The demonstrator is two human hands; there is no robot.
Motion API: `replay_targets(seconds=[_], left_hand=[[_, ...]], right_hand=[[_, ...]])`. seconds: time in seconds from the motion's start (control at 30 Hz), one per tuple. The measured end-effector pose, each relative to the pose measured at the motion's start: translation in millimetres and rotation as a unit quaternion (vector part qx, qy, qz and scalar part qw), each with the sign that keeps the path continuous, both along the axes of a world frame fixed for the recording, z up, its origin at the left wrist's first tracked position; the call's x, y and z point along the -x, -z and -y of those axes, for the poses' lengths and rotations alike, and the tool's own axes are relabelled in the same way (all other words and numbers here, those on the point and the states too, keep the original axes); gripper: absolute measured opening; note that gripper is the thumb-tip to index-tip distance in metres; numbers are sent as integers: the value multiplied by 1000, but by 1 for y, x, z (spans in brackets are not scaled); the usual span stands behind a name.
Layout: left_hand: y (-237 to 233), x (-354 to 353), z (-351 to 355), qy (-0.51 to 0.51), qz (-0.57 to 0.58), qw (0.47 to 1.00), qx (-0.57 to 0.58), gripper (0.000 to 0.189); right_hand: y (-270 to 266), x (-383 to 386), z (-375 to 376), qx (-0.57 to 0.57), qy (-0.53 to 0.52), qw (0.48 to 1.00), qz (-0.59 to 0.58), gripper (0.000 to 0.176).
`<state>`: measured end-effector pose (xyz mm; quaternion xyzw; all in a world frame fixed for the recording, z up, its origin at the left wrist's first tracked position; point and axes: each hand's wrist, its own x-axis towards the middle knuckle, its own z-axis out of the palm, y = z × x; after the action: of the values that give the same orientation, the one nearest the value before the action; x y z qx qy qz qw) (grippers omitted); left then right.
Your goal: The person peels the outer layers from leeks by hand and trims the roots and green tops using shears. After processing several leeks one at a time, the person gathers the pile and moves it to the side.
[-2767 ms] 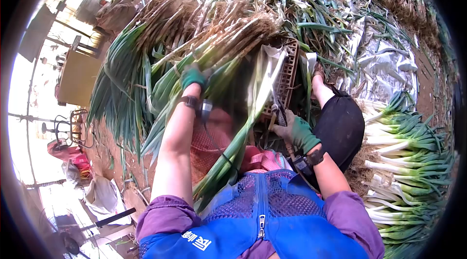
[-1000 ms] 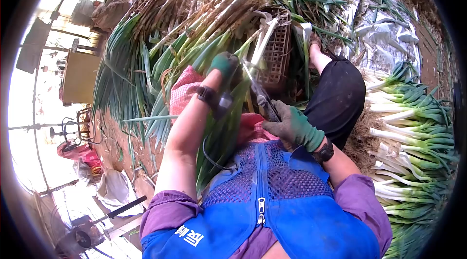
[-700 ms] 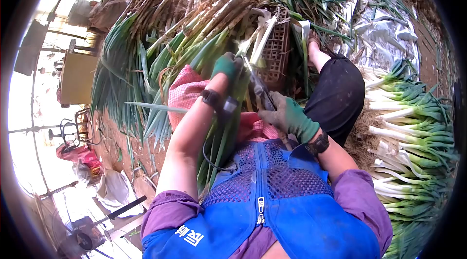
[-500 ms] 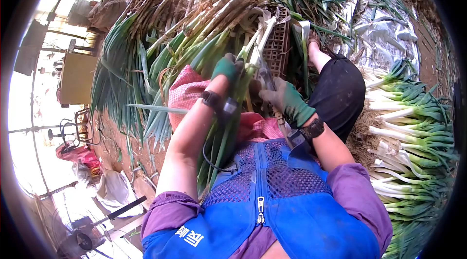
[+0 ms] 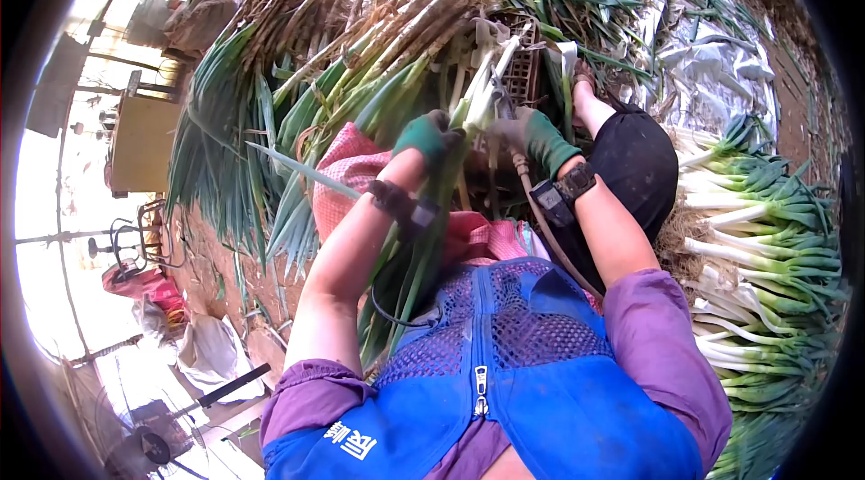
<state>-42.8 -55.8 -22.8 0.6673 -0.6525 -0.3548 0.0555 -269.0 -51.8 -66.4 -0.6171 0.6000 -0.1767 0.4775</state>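
My left hand [image 5: 428, 137], in a green and grey glove, is closed round a scallion bunch [image 5: 478, 101], large long-stemmed onions. Their white ends point up and away from me, and the green leaves trail down past my wrist towards my lap. My right hand [image 5: 533, 136], gloved alike, grips a hose-fed blow gun [image 5: 505, 104] close beside the white stalks. Its hose [image 5: 525, 175] runs down from my hand past my wrist. My right fingers are partly blurred.
Uncleaned scallions with brown roots [image 5: 396, 38] lie ahead and left. Behind the held bunch stands a brown plastic crate [image 5: 523, 70]. Cleaned scallions [image 5: 748, 246] lie in a row at right. A pink checked cloth [image 5: 347, 169] covers my lap; a fan [image 5: 153, 448] stands lower left.
My right hand has moved slightly up and away from me with the blow gun, showing more hose. The scallion bunch has shifted slightly, still in my left hand.
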Motion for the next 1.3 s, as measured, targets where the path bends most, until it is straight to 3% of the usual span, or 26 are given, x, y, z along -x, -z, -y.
replay_targets(seconds=[0.03, 0.13, 0.3, 0.4, 0.43, 0.47, 0.53, 0.6, 0.7, 0.73, 0.8, 0.9, 1.0, 1.07, 1.13, 1.3], left_hand=[[-1, -1, -1, -1, 6, 1000, -4, 39], [0, -2, -1, 0, 16, 1000, -15, 38], [-15, -4, -11, 44, 72, 996, -22, 38], [-38, -18, -10, 145, 62, 985, -73, 37], [-55, -21, -2, 129, -19, 980, -148, 38], [-74, -24, 2, 45, -54, 977, -202, 39], [-37, -62, 42, 74, -64, 994, -43, 50], [-22, -85, 83, -21, 33, 999, 30, 52], [-6, -88, 108, 8, 266, 962, 60, 53], [7, -83, 108, -1, 263, 965, -7, 50], [38, -68, 100, 5, 327, 943, 63, 48], [52, -43, 89, 37, 302, 952, 43, 46], [63, -46, 81, 29, 315, 932, 179, 46], [63, -53, 89, 10, 277, 954, 112, 40], [55, -59, 98, -25, 230, 971, 56, 41], [21, -98, 126, -21, 214, 962, 171, 33]], right_hand=[[0, -1, 0, -59, 63, 996, 10, 78], [1, -3, -12, -47, 30, 998, 8, 76], [29, 5, -11, -59, 93, 993, 46, 68], [25, 15, -29, -37, 91, 994, 51, 61], [17, 17, -38, -27, 85, 995, 40, 54], [8, 20, -47, -16, 80, 996, 29, 48], [-2, 22, -64, 0, 83, 996, 21, 48], [25, 26, -78, 49, 83, 995, 3, 46], [30, 25, -84, -35, 98, 995, -1, 42], [34, 24, -81, -55, 103, 993, -8, 42], [41, 22, -73, -38, 115, 992, -34, 40], [39, 15, -62, -30, 123, 992, -27, 45], [31, 7, -57, -48, 104, 991, -62, 54], [27, 4, -58, -54, 99, 992, -50, 60], [26, 3, -60, -36, 103, 994, -28, 60], [45, 8, -59, -41, 126, 989, -63, 56]])
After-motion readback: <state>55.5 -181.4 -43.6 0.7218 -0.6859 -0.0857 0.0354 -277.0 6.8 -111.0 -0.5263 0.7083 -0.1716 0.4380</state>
